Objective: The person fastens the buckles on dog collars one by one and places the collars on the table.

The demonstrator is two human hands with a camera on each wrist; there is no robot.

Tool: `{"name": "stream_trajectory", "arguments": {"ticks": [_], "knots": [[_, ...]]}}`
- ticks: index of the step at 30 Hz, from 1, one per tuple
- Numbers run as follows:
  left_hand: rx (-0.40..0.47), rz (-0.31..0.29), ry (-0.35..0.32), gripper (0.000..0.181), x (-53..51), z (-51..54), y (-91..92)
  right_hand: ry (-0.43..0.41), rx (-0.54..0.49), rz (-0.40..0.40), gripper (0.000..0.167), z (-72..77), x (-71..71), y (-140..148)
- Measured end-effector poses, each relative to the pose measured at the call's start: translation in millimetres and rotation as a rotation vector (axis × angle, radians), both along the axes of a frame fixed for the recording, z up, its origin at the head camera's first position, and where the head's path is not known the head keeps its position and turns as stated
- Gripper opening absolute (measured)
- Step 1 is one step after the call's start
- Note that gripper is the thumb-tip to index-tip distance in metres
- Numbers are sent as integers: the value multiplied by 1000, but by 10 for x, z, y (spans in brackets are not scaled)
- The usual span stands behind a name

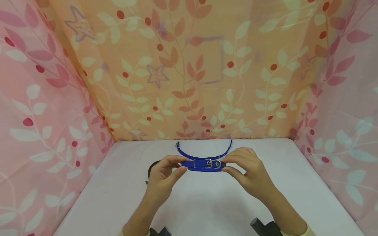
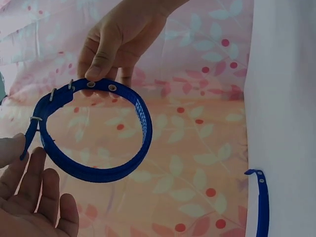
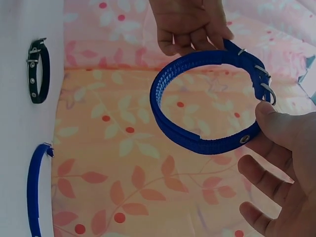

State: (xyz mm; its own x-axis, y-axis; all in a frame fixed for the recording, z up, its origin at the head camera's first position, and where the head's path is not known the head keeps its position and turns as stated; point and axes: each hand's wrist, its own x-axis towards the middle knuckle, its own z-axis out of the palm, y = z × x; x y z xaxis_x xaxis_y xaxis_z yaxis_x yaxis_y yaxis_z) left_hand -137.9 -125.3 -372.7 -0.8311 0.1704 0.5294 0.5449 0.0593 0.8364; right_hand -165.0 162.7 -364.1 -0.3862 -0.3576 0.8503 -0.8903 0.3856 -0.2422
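Observation:
A blue collar (image 1: 202,163), buckled into a loop, is held up between both hands, its metal buckle and ring facing the head camera. The left hand (image 1: 162,177) pinches the strap's tail end at the left. At the buckle's other side the right hand (image 1: 251,173) pinches the band between thumb and index finger. In the left wrist view the loop (image 2: 98,175) looks round, with metal eyelets near the right hand (image 2: 121,44). The right wrist view shows the loop (image 3: 173,136) with the left hand (image 3: 190,24) at the tail.
A second blue collar (image 1: 203,157) lies unfastened in a curve on the white table (image 1: 118,164) near its back edge. A black collar (image 3: 44,74) lies on the table, partly hidden behind the left hand in the head view. Patterned cloth (image 1: 189,65) encloses the back and sides.

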Motion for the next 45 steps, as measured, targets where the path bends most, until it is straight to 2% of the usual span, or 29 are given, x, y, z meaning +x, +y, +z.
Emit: {"name": "stream_trajectory", "arguments": {"ticks": [5,8,11,15,18,23,28,32,37,40,45], "knots": [[-4,-77,51,22,-35,3,-30,43,-25,8,25,13,7,5],[-12,-104,46,22,-46,16,-40,84,-40,27,26,16,-1,9],[-48,-135,-28,27,-49,26,-47,130,-56,49,25,23,-9,9],[-111,-191,-162,46,-53,18,-52,157,-67,74,25,29,-2,4],[-168,-203,-236,59,-58,2,-53,162,-70,85,24,36,11,-5],[-238,-210,-307,66,-64,-12,-72,172,-77,87,24,42,10,-19],[-226,-216,-333,71,-76,-8,-83,157,-75,84,24,26,6,-17],[-211,-202,-327,71,-82,8,-87,38,-23,46,20,16,37,11],[-212,-169,-306,62,-70,37,-98,-206,71,-108,39,22,90,52],[-213,-163,-299,62,-59,52,-105,-340,101,-204,43,31,107,59],[-212,-147,-275,65,-49,61,-109,-567,98,-256,46,51,124,57]]}}
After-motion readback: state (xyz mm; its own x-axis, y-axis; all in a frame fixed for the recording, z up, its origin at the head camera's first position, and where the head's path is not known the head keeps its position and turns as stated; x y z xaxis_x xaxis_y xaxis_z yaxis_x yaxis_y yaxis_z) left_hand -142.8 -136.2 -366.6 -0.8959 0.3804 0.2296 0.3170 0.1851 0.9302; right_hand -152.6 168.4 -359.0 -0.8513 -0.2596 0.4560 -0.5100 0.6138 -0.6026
